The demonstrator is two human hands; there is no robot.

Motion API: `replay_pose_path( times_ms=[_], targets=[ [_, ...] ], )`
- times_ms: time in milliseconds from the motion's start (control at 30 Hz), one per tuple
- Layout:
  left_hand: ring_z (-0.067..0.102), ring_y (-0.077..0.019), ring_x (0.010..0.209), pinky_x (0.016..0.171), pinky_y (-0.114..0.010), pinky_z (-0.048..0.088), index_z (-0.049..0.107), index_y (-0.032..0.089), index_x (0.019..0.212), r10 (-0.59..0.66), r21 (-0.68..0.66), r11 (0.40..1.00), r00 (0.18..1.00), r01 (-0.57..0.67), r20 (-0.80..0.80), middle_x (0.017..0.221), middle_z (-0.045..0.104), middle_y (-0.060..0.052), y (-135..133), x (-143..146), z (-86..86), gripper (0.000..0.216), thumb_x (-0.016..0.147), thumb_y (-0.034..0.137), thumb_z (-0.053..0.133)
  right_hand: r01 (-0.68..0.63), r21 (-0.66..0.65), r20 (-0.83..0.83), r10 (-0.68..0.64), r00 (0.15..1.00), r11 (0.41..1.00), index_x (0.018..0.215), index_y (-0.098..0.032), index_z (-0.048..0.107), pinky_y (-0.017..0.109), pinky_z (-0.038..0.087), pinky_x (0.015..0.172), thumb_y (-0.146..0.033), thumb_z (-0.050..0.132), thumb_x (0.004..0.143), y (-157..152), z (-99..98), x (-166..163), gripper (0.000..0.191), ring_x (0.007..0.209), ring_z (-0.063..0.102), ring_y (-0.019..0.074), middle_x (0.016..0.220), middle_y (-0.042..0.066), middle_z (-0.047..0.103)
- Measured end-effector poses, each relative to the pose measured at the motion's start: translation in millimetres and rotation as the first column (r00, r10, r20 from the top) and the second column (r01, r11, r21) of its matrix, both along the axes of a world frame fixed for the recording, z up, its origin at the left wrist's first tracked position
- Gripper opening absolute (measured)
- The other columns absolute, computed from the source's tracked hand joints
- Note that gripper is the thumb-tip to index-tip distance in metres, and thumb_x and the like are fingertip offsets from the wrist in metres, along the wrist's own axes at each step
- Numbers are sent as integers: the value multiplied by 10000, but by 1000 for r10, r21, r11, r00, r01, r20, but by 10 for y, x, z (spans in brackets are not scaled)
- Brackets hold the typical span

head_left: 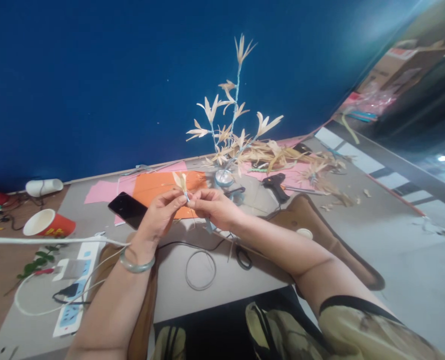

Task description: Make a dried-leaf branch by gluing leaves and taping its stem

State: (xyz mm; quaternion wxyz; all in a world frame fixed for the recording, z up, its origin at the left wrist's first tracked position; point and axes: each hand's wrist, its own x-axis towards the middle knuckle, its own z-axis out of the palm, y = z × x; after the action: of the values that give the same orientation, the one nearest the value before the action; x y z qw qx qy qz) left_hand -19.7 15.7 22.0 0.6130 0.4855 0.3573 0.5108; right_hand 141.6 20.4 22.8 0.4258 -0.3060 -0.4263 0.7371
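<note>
My left hand (161, 212) and my right hand (212, 206) meet over the grey table, both pinched on a small sprig of pale straw leaves (180, 182) with a light blue wrapped stem. The fingertips of both hands touch at the stem. A jade bangle (135, 264) sits on my left wrist. Behind the hands stands a tall branch of the same straw leaves (233, 120) on a blue stem, rising from a small round base (223, 177).
A black phone (128, 209) lies on orange paper (158, 186) over pink sheets. A black glue gun (276, 184), loose straw leaves (312, 167), a wire ring (200, 270), scissors (242, 256), a power strip (74, 290) and a tipped red cup (48, 225) surround the hands.
</note>
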Motion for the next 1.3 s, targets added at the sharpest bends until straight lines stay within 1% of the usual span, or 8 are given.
replay_pose_path(
  times_ms=[100,267,433,567,633,767,833,1300],
  targets=[
    [569,-141,773,818,-292,457,702,181,667,68,115,992,993,-57,-99,747,609,-9,24,-11,-9,153,723,311,760,28,79,95,-35,995,996,645,-156,571,219,181,447,-370,804,633,31,-51,15,316,440,291,38,477,-84,418],
    [539,-143,751,747,-279,436,639,179,642,184,260,960,940,-108,-289,732,565,0,42,-41,-6,198,729,321,748,70,277,281,-151,948,958,682,-131,645,235,337,530,-378,784,659,67,-93,58,285,553,454,71,643,-9,589],
    [584,-154,764,743,-294,452,667,177,696,263,269,947,904,-175,-336,782,606,-19,12,-8,-41,180,727,337,743,76,300,330,-179,927,951,687,-125,647,218,308,485,-372,754,684,65,-109,50,270,531,407,60,623,-10,574],
    [595,-147,750,735,-292,469,673,181,702,344,233,929,902,-287,-260,773,618,-15,-33,81,-57,170,704,326,762,74,235,300,-145,943,969,707,-129,631,209,256,454,-393,755,677,64,-98,45,293,491,358,49,560,-40,510],
    [594,-141,748,753,-290,475,669,185,709,304,172,946,935,-274,-183,766,623,-10,-43,102,-45,175,702,331,766,55,169,251,-97,963,984,698,-135,610,210,217,442,-409,767,662,60,-74,44,318,464,332,42,514,-64,456],
    [619,-170,841,869,-328,475,704,183,753,45,57,998,994,-39,-100,807,652,-35,-17,62,-19,182,759,364,719,17,56,92,-22,995,998,635,-153,540,216,170,443,-377,802,627,46,-37,27,345,428,276,29,467,-95,388],
    [619,-179,873,920,-347,462,732,183,765,-3,59,998,995,9,-99,826,652,-41,8,26,-23,169,755,352,727,0,30,53,-2,999,1000,618,-162,509,219,168,445,-356,811,618,41,-39,17,359,421,273,30,454,-101,377],
    [574,-171,815,823,-306,456,730,176,710,148,159,982,944,-104,-294,787,641,-44,76,-103,-20,196,704,369,764,-31,97,258,5,966,995,634,-151,586,225,220,453,-412,764,666,113,6,84,318,459,328,48,504,-64,448]
  ],
)
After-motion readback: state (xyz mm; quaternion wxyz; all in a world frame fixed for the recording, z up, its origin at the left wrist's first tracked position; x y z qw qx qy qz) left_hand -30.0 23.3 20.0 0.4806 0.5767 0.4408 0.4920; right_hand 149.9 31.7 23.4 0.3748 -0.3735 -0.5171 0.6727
